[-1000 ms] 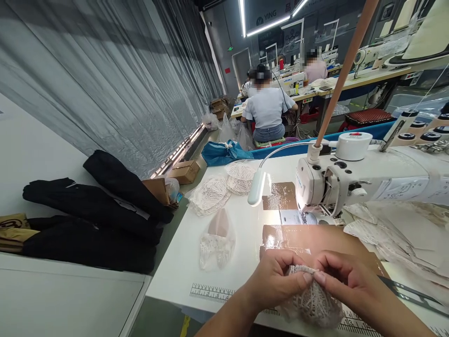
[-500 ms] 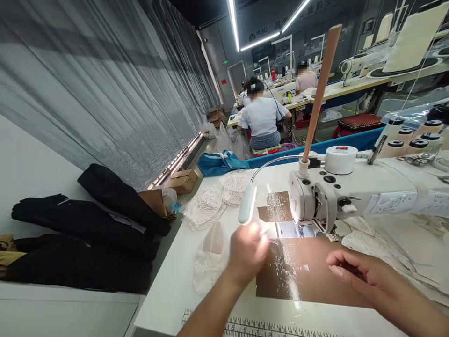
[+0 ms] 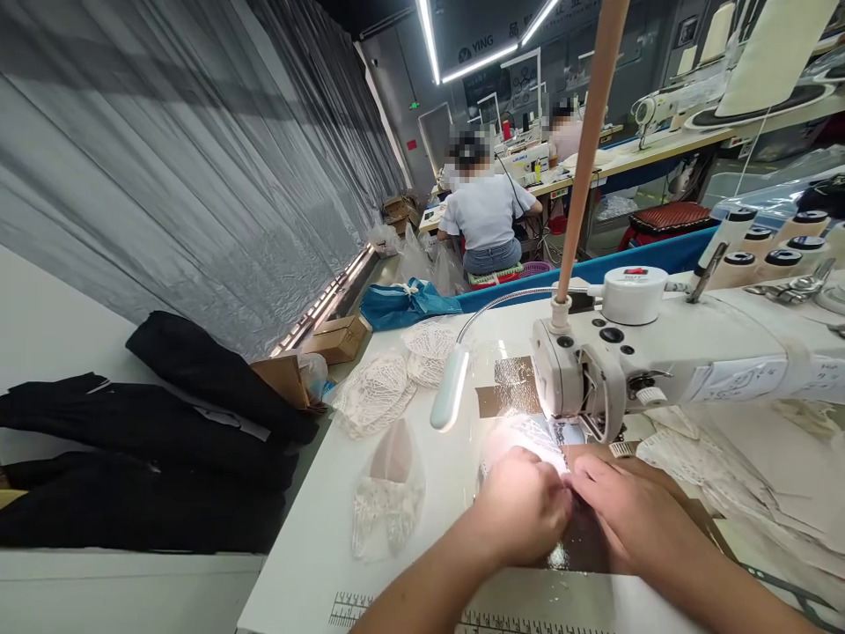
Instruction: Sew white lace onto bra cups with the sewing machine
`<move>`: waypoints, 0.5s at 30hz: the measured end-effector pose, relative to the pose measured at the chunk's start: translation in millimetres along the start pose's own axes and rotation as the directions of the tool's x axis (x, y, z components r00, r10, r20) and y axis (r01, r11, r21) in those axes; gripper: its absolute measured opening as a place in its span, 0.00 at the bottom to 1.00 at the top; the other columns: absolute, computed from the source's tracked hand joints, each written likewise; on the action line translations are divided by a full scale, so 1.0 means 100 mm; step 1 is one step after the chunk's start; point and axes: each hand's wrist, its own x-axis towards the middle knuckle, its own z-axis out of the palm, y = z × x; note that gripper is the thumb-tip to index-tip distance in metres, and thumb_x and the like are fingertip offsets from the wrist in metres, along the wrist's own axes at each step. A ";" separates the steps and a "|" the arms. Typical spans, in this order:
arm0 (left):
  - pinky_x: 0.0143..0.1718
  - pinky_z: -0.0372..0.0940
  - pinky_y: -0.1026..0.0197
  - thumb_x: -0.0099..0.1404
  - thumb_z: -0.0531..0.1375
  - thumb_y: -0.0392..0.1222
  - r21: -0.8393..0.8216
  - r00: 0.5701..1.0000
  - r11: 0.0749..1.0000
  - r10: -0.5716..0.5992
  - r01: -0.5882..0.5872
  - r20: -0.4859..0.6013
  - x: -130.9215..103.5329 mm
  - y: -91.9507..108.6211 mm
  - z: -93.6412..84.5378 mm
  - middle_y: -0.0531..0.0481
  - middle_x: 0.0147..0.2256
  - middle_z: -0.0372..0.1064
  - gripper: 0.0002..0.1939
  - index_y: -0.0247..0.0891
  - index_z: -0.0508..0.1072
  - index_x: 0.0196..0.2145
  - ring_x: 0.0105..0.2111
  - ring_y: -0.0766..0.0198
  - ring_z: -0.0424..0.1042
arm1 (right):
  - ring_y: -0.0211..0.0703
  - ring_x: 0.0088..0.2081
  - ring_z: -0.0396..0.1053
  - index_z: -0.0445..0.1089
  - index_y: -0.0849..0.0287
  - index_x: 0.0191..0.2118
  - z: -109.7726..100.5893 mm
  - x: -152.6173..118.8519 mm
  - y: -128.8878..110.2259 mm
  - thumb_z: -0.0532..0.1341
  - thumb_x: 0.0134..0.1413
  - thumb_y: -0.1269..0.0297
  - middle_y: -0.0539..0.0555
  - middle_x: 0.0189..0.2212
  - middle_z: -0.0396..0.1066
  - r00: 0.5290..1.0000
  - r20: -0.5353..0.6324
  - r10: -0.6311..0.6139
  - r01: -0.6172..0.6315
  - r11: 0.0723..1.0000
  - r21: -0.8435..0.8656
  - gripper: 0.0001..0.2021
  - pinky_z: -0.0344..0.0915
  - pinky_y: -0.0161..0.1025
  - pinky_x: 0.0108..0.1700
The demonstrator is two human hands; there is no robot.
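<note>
A white lace piece [image 3: 518, 436] lies under the head of the sewing machine [image 3: 594, 361], lit brightly by the lamp. My left hand [image 3: 525, 506] is closed on its near edge, fingers curled and pressed together. Close against it on the right, my right hand [image 3: 617, 502] pinches the same edge, its fingertips almost touching the left ones. Both hands are just in front of the needle area, over the brown sheet [image 3: 584, 550]. The needle tip is too small to make out.
A lamp [image 3: 450, 387] on a bent neck hangs left of the machine. Lace pieces [image 3: 373, 392] and a sheer cup-shaped piece [image 3: 389, 493] lie left; more fabric [image 3: 739, 475] is stacked right. A ruler strip [image 3: 515, 625] runs along the front. A person [image 3: 485, 211] sits beyond.
My left hand has moved right to the machine front, and the lace now shows there. My right hand has moved left to meet it and has closed on the lace edge.
</note>
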 end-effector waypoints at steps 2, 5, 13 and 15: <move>0.26 0.59 0.66 0.69 0.50 0.40 -0.191 0.997 0.980 0.062 -0.052 0.047 0.00 -0.13 -0.10 0.53 0.22 0.64 0.15 0.35 0.71 0.28 0.24 0.66 0.65 | 0.46 0.30 0.72 0.74 0.57 0.36 0.06 -0.02 0.02 0.52 0.51 0.76 0.56 0.33 0.74 0.999 -0.029 -0.029 0.028 0.999 -0.038 0.14 0.66 0.39 0.29; 0.33 0.64 0.64 0.70 0.50 0.38 -0.244 0.988 0.959 0.129 -0.146 -0.081 0.04 -0.27 -0.06 0.50 0.28 0.70 0.14 0.35 0.73 0.31 0.29 0.64 0.68 | 0.46 0.29 0.73 0.75 0.56 0.37 0.10 -0.03 0.05 0.52 0.43 0.82 0.55 0.34 0.75 0.995 -0.084 -0.057 0.048 0.993 -0.106 0.20 0.66 0.39 0.27; 0.43 0.68 0.55 0.69 0.52 0.38 -0.041 0.926 0.967 0.230 -0.253 -0.299 0.18 -0.38 0.29 0.42 0.48 0.73 0.14 0.35 0.75 0.46 0.41 0.56 0.69 | 0.41 0.21 0.69 0.76 0.56 0.39 0.04 0.07 0.02 0.51 0.40 0.85 0.55 0.37 0.76 0.991 -0.125 -0.042 0.008 0.965 -0.261 0.25 0.63 0.37 0.21; 0.44 0.68 0.55 0.69 0.52 0.38 -0.029 0.919 0.963 0.248 -0.269 -0.305 0.23 -0.40 0.28 0.41 0.47 0.74 0.14 0.34 0.75 0.46 0.43 0.55 0.70 | 0.38 0.17 0.64 0.76 0.55 0.38 0.03 0.10 0.01 0.51 0.39 0.84 0.53 0.34 0.76 0.993 -0.121 -0.008 -0.026 0.961 -0.274 0.24 0.58 0.37 0.17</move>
